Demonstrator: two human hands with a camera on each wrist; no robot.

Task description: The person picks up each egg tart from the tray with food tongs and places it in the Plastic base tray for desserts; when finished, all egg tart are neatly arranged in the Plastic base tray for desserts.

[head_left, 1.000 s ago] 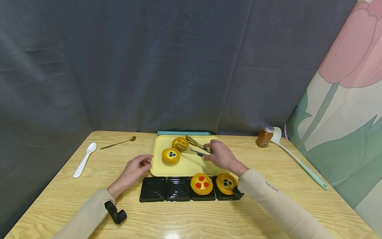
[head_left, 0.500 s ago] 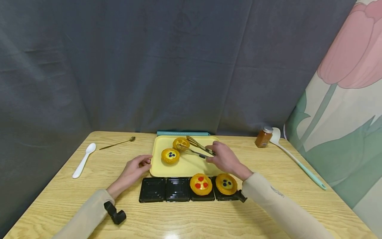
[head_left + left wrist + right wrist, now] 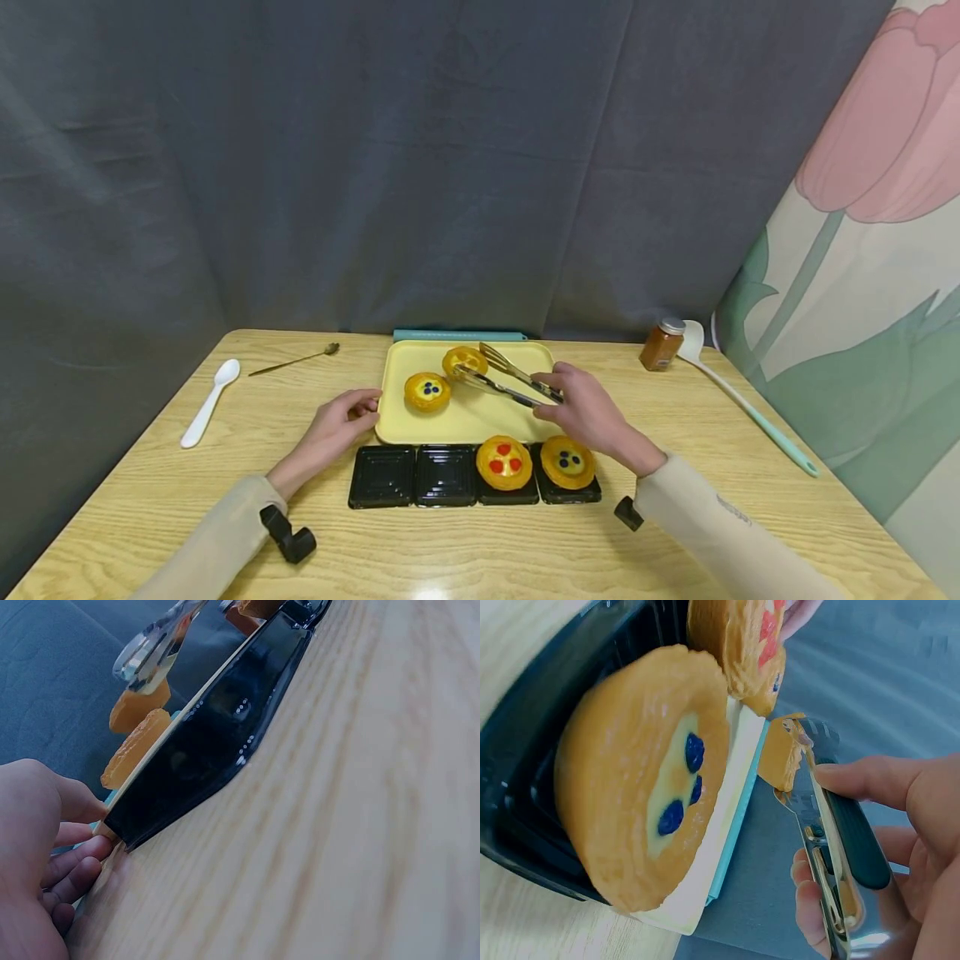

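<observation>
My right hand (image 3: pixel 588 412) holds metal tongs with dark grips (image 3: pixel 859 836), thumb on one arm and fingers round the other. Between the tong ends is an egg tart (image 3: pixel 463 362), over the back of the yellow tray (image 3: pixel 480 429). Another tart with blueberries (image 3: pixel 427 392) sits on the tray, to its front left. My left hand (image 3: pixel 333 425) pinches the tray's left edge between thumb and fingers, close to the corner of the black container row (image 3: pixel 187 765). In that row, a tart with red fruit pieces (image 3: pixel 504 462) and a blueberry tart (image 3: pixel 567 462) occupy the two right compartments.
A white spoon (image 3: pixel 212 404) and a thin gold spoon (image 3: pixel 296 360) lie on the left. Behind the tray runs a teal strip (image 3: pixel 461 335). At right are a spice jar (image 3: pixel 662 346) and a long ladle with a green handle (image 3: pixel 750 404). A dark curtain (image 3: pixel 375 167) closes the back.
The right hand and tongs have shifted to the right, and the tart between the tong ends has moved right with them. The left hand has stayed at the tray's edge.
</observation>
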